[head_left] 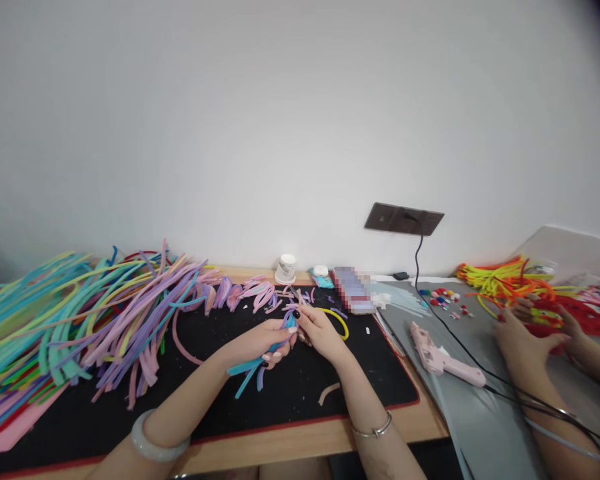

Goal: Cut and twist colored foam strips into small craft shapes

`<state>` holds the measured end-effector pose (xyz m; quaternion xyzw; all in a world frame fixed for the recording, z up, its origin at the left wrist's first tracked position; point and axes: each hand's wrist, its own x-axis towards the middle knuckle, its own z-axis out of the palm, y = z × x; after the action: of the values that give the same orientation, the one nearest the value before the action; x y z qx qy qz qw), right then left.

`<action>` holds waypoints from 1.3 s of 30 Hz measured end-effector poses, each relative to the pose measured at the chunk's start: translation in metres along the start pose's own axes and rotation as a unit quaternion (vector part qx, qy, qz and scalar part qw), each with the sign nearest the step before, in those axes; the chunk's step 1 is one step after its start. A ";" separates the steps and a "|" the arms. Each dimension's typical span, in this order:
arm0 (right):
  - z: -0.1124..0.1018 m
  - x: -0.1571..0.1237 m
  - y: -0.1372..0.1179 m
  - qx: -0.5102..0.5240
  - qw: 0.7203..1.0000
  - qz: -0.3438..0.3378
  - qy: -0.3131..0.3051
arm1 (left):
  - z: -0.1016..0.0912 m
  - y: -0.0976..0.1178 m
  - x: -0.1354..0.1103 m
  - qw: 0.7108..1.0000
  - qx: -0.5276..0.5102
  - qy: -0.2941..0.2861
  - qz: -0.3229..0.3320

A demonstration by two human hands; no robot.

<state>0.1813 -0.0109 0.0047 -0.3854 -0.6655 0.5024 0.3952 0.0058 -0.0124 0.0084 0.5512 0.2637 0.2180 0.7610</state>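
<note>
My left hand point(267, 339) is closed around a small bundle of blue and purple pipe cleaners point(253, 368), whose loose ends stick out below toward the left. Touching the top of that bundle, my right hand point(319, 328) has its fingers pinched together on the pipe cleaners. Both hands meet above the black mat point(280, 420). Just behind them lie folded pink and purple pipe cleaner loops point(257, 291). A yellow pipe cleaner point(344, 325) curves beside my right hand. The exact grip points are partly hidden by my fingers.
A large heap of coloured pipe cleaners point(125, 320) fills the left side. At the back stand a paper cup point(286, 268) and a phone point(354, 290). To the right lie a pink glue gun point(447, 360) with a black cable and pom-poms point(440, 297). A co-worker's hands point(527, 340) hold something red and yellow.
</note>
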 end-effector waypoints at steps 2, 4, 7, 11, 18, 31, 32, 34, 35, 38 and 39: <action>0.002 0.000 -0.002 -0.003 1.000 -0.013 0.011 | 0.003 0.001 -0.001 1.000 -0.003 0.018 -0.003; 0.003 0.000 -0.005 -0.004 0.999 -0.024 0.024 | 0.006 0.002 0.000 0.999 -0.014 0.048 -0.004; 0.004 0.000 -0.009 -0.007 0.999 -0.029 0.038 | 0.006 0.003 0.002 0.994 -0.026 0.100 0.017; 0.005 0.000 -0.010 -0.011 0.999 -0.026 0.034 | 0.004 0.003 0.006 0.989 0.004 0.133 0.058; 0.007 0.001 -0.012 0.004 0.999 0.002 0.035 | -0.004 0.000 0.009 0.937 0.188 0.231 0.181; 0.008 0.002 -0.002 0.030 0.997 0.054 0.052 | -0.011 0.005 0.002 0.893 0.363 0.215 0.157; 0.008 0.002 -0.001 0.028 0.997 0.050 0.054 | -0.011 0.006 0.001 0.896 0.357 0.214 0.156; 0.007 0.002 0.000 0.028 0.997 0.043 0.055 | -0.011 0.006 0.001 0.908 0.327 0.214 0.148; 0.007 0.003 0.001 0.029 0.997 0.043 0.054 | -0.011 0.006 0.001 0.916 0.308 0.214 0.143; 0.008 0.003 0.000 0.032 0.997 0.049 0.046 | -0.013 0.007 0.001 0.922 0.287 0.221 0.140; 0.008 0.002 0.000 0.032 0.997 0.051 0.040 | -0.013 0.007 0.002 0.916 0.299 0.226 0.146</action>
<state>0.1727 -0.0119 0.0038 -0.4256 -0.6120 0.5274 0.4077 -0.0018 0.0005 0.0115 0.7217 0.3980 0.3562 0.4404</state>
